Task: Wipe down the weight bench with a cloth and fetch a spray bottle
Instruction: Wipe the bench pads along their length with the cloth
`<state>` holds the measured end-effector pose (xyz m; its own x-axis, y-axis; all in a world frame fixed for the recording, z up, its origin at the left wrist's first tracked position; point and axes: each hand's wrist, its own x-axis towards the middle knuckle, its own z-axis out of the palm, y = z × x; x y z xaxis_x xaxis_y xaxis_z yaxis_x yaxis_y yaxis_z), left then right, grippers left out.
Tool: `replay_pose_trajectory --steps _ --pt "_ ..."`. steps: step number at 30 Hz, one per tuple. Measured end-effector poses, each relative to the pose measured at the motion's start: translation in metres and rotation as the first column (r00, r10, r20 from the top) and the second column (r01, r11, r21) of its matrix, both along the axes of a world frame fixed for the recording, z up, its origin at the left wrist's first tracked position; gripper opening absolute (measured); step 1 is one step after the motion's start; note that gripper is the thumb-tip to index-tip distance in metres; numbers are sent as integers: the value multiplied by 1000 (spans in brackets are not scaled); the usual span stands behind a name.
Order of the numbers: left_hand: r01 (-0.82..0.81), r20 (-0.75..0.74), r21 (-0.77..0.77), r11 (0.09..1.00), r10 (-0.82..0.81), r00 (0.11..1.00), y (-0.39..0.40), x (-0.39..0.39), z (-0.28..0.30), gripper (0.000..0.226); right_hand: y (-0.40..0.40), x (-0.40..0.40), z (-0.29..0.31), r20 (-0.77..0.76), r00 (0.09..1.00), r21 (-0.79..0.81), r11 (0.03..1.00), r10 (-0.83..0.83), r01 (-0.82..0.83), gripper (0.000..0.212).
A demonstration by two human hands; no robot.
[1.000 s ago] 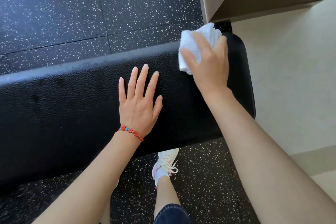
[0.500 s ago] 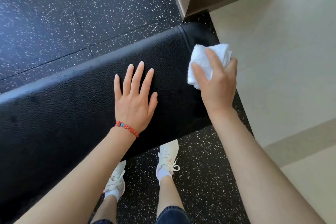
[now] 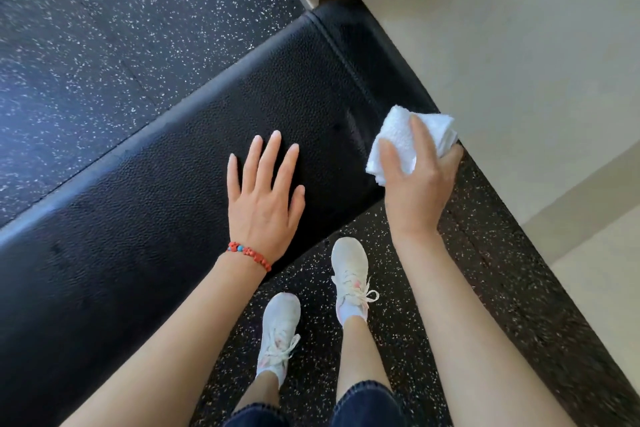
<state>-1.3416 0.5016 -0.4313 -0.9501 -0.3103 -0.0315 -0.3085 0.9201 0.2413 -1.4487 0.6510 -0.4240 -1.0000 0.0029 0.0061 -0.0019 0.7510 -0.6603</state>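
Right hand wraps the white cloth, thumb across the front, fingers curled round the far side, bunching it tight at the near corner of the bench end. Just left of it, the left hand lies flat on the black pad, fingers straight and slightly spread, gripping nothing, a red bead bracelet at its wrist. White sneakers stand below both hands.
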Motion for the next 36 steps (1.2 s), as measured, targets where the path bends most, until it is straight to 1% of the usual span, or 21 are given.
replay_pose_trajectory --steps 2,6,10,12,16,18,21,25,27,31,34,36 --pt "21 3 -7 1000 -21 1000 0 9 -1 50 -10 23 0 -17 1000 -18 1000 5 -6 44" --pt "34 5 3 999 -34 999 -2 11 -1 51 -25 58 2 5 985 38 984 171 -171 42" --pt "26 6 12 1000 -26 1000 -4 15 0 52 -24 45 8 35 965 89 961 261 -263 39" --pt "24 -1 11 1000 -24 1000 -5 18 -1 52 -27 24 9 49 965 117 958 256 -260 39" --pt "18 -5 15 1000 -18 1000 -7 21 -5 53 -50 -18 6 6 990 153 978 139 -139 38" --pt "13 -4 24 1000 -13 1000 -8 22 -5 53 -54 -11 6 -6 991 133 983 130 -128 39" --pt "14 3 38 999 -14 1000 -7 21 -1 53 -48 25 9 7 977 101 972 211 -211 41" --pt "-31 24 84 996 29 999 -7 25 10 54 -36 59 15 82 969 49 970 232 -237 43" --pt "-28 33 100 995 25 999 -6 31 16 54 -26 74 18 136 969 -11 979 205 -206 43" --pt "55 53 98 994 -61 997 -3 45 35 53 -1 99 36 209 978 -125 992 13 13 43" --pt "111 62 112 987 -119 991 4 55 58 53 15 113 58 253 958 -190 964 -136 187 41" --pt "152 67 120 981 -160 985 10 59 76 52 25 121 74 287 938 -216 941 -194 261 42"
